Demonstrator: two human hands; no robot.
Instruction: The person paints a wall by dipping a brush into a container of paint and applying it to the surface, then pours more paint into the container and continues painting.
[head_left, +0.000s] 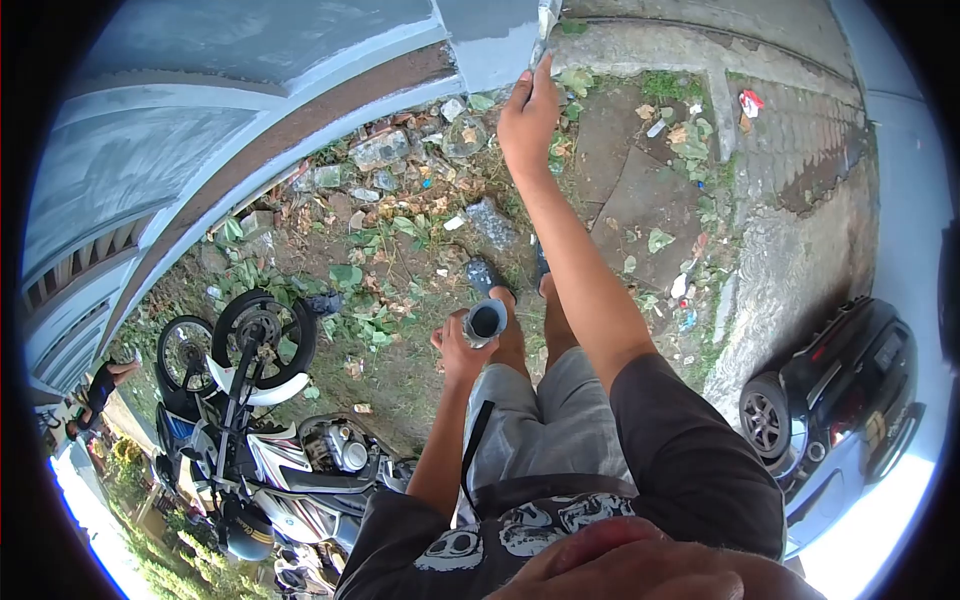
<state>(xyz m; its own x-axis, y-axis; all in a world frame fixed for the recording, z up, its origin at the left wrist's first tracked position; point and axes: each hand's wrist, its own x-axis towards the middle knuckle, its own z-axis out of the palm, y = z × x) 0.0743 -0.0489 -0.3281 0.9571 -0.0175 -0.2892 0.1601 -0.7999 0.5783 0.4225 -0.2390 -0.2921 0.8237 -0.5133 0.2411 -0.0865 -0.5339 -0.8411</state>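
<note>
The left hand (455,345) is wrapped closed around a small grey round tin with dark contents (485,322), holding it upright at waist height, just above the person's grey shorts (540,420) and their 2 feet in dark sandals (487,275). The right hand (527,110) is raised at the end of a straight arm to the corner of a grey-blue painted wall (300,40). Its fingers are drawn together and its thumb points up along a thin pale strip (546,25) at that corner. I cannot tell whether the hand grips the strip or only rests against it.

Below the hands lies a patch of bare earth (400,370) strewn with stones, dry leaves and weeds. A white and black motorcycle (270,440) stands to the left, near the left elbow. A dark shiny car (850,400) is parked to the right, well apart from both hands. A red and white scrap of litter (750,100) lies on the cracked concrete paving (640,190) beyond the right hand.
</note>
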